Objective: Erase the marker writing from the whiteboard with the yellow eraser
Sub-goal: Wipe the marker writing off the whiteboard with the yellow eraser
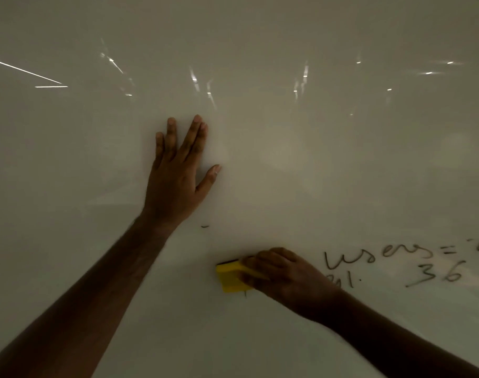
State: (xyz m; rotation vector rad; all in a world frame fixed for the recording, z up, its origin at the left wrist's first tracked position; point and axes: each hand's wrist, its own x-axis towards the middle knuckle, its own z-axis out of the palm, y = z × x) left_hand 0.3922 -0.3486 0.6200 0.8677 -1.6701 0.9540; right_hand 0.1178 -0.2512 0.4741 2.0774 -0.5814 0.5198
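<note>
Yellow eraser (231,278) sits low on the whiteboard (287,159), pressed flat with its dark felt side to the surface — my right hand (276,274) has fingers curled over its right end, holding it firm so I can rub with pressure. Marker writing (391,264) lies just right of that hand: a word, an equals sign, "36" under it, plus some strokes partly hidden by my wrist, hard to read in this dim light. A stray dash (204,226) sits up-left of the eraser. My left hand (178,170) is farther up the board, fingers straight, palm flat against it — holding nothing, likely bracing me. Most writing looks not yet erased.
</note>
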